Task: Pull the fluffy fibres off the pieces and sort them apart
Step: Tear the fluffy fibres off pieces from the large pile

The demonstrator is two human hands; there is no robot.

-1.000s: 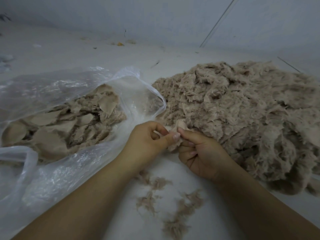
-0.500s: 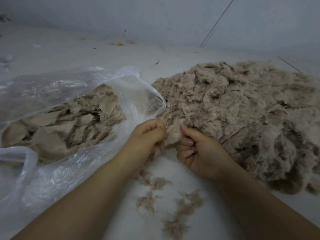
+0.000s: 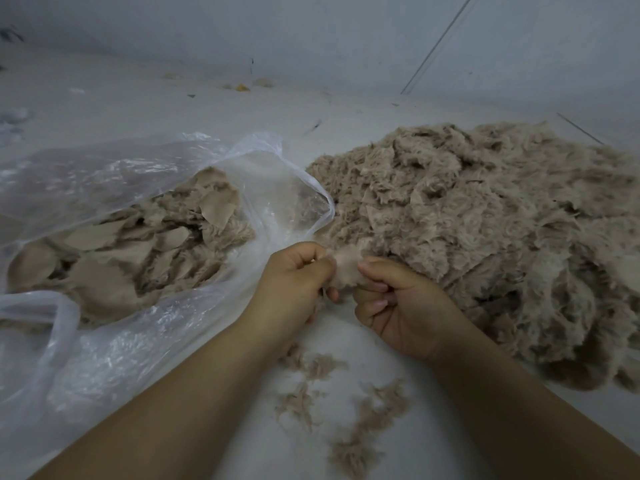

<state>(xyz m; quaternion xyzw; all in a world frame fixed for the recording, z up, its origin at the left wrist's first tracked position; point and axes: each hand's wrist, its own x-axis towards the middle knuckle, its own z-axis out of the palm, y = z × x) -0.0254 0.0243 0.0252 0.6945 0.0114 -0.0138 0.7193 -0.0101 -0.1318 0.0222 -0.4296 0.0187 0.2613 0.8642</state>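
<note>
A small beige fluffy piece (image 3: 346,270) sits between my two hands at the centre of the view. My left hand (image 3: 294,289) grips its left edge with curled fingers. My right hand (image 3: 398,306) pinches its right edge, thumb on top. A large heap of fluffy beige pieces (image 3: 485,230) lies to the right, touching my right hand's far side. A clear plastic bag (image 3: 270,188) on the left holds several flatter beige pieces (image 3: 131,251). Loose tufts of pulled fibre (image 3: 329,400) lie on the white surface below my hands.
The white surface (image 3: 207,109) runs back to a pale wall (image 3: 311,36). Small scraps (image 3: 242,86) lie along the wall's foot. The bag's loose plastic (image 3: 69,358) spreads over the lower left.
Both hands have shifted their hold on the piece; the left hand curled more tightly and rolled over, and the piece now shows more between the two thumbs.
</note>
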